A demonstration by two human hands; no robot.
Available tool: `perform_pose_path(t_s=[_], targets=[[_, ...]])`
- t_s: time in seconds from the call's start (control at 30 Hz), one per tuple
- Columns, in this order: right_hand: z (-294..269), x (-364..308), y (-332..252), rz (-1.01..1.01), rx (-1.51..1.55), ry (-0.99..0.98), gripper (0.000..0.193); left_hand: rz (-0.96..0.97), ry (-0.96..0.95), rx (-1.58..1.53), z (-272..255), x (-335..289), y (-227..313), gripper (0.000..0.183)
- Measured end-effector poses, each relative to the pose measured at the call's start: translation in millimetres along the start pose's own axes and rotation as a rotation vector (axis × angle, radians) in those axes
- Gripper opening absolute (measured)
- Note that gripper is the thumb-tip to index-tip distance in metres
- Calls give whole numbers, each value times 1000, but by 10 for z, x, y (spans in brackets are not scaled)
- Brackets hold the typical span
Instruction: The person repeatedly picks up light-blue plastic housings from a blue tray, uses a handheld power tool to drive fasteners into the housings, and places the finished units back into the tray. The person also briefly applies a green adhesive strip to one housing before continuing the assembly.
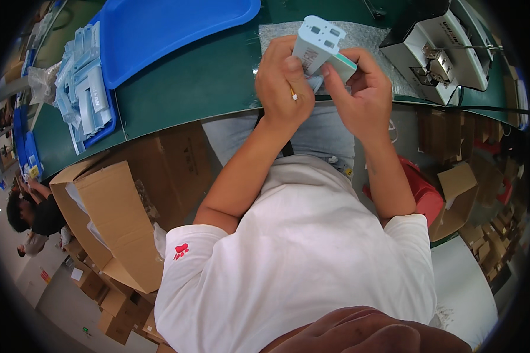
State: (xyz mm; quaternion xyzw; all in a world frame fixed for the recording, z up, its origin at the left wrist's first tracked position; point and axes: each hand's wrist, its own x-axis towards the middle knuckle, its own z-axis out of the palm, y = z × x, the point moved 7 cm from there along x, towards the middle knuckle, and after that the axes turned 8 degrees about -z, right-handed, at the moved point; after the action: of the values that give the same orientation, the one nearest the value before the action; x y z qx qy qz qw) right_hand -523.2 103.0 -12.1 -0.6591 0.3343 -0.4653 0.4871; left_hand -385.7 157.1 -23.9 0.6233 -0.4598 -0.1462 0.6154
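Note:
My left hand (285, 85) is closed around a pale blue plastic casing (320, 36), whose end with several rectangular openings faces up. Against the casing's right side, my right hand (366, 94) pinches a flat piece with a green edge (344, 66) between thumb and fingers. How far that piece sits inside the casing I cannot tell. A thin wire with a small white connector (295, 96) lies against my left palm. Both hands are above the near edge of the green table, over a grey padded sheet (359, 38).
Left on the table are a large blue tray (176, 44) and a smaller one heaped with pale blue casings (87, 88). At the right stands a black-and-white device (439, 56) with a metal fixture and cable. Cardboard boxes (121, 217) flank me; people (35, 212) are far left.

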Motion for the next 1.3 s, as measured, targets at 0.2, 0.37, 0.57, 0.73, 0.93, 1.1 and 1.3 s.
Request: perform_pose_path(t_s=[0.2, 0.37, 0.57, 0.73, 0.93, 1.1, 1.3], targets=[[6, 137, -328, -274, -428, 7, 16, 29, 47, 66, 18, 16, 44, 44], [-185, 240, -283, -274, -404, 17, 19, 10, 50, 16, 2, 18, 27, 43], [-207, 152, -95, -34, 167, -41, 25, 23, 51, 10, 1, 29, 1, 42], [-54, 107, 1, -43, 36, -104, 21, 2, 51, 5, 3, 20, -7, 40], [-13, 111, -233, -171, -357, -51, 19, 23, 52, 43, 0, 9, 10, 39], [67, 102, -366, -387, -518, 14, 19, 11, 88, 74, 1, 13, 35, 38], [-48, 143, -221, -216, -315, -128, 26, 8, 77, 107, -6, 22, 32, 37]])
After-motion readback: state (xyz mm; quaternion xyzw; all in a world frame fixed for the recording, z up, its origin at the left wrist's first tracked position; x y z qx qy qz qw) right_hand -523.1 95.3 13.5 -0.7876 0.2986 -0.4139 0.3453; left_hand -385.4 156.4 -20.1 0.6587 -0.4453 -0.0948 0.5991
